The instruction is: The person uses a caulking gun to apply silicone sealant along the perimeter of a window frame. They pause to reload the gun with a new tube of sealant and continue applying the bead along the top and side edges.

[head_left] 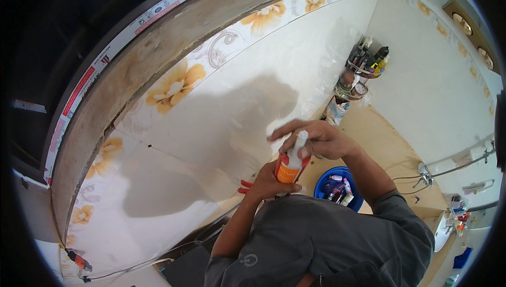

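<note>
In front of my chest, my left hand [270, 182] wraps around a sealant cartridge [288, 174] with an orange and red label. Its whitish nozzle [301, 140] points up, away from my body. My right hand [322, 138] is closed around the nozzle end, thumb and fingers against it, with one finger stretched out to the left. Beside my left wrist, red handle-like prongs [245, 186] stick out; what they belong to is hidden behind my hand and body.
A blue bucket [359, 205] full of bottles stands below my right forearm. Corner shelves [363, 71] hold toiletries. White tiled wall [337, 39] with flower borders rises ahead, under a window ledge [153, 50]. A faucet [424, 174] and sink [443, 230] are at right; a cable connector [79, 260] hangs lower left.
</note>
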{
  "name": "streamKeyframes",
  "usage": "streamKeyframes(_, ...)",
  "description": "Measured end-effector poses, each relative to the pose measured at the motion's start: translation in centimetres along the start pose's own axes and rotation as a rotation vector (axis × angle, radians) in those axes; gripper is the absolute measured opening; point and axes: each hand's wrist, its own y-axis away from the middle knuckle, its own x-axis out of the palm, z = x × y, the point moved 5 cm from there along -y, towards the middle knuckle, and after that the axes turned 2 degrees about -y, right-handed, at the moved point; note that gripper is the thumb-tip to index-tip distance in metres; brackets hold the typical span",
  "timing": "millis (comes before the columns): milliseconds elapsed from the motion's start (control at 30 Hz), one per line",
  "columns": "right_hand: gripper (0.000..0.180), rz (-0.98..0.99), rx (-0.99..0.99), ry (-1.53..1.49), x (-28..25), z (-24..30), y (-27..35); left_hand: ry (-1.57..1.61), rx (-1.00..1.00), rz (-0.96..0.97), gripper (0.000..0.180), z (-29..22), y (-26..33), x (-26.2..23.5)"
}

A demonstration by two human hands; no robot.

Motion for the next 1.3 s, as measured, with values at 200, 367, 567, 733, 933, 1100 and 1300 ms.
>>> streamKeyframes(200,0.027,0.243,-0.197,0.030,1.0,1.8,0.7,0.085,0.086,0.151,0.064,-0.1,-0.4,0.8)
streamKeyframes(367,0.021,0.009,-0.237,0.158,0.3,1.5,2.1,-0.049,0.062,0.077,0.054,-0.7,-1.1,1.3)
streamKeyframes(567,0.019,-0.303,-0.199,0.225,-0.3,-0.1,4.5,-0.100,0.070,-0.142,0.055,-1.1,-2.1,3.2)
streamKeyframes(733,0.019,-0.278,-0.204,0.213,-1.6,0.1,5.8,-0.183,0.077,-0.105,0.047,-2.0,-2.4,3.7)
streamKeyframes(933,0.008,-0.598,-0.212,0.221,-0.9,-0.5,7.2,-0.281,0.177,-0.230,0.052,-1.5,-4.2,4.7)
streamKeyframes(1100,0.020,-0.421,-0.296,0.105,-2.9,0.0,7.8,-0.317,0.222,-0.182,0.053,-2.4,-5.9,5.0)
streamKeyframes(1300,0.047,-0.325,-0.251,0.036,-5.7,-0.5,8.8,-0.225,0.070,-0.007,0.049,-2.1,-7.2,5.3)
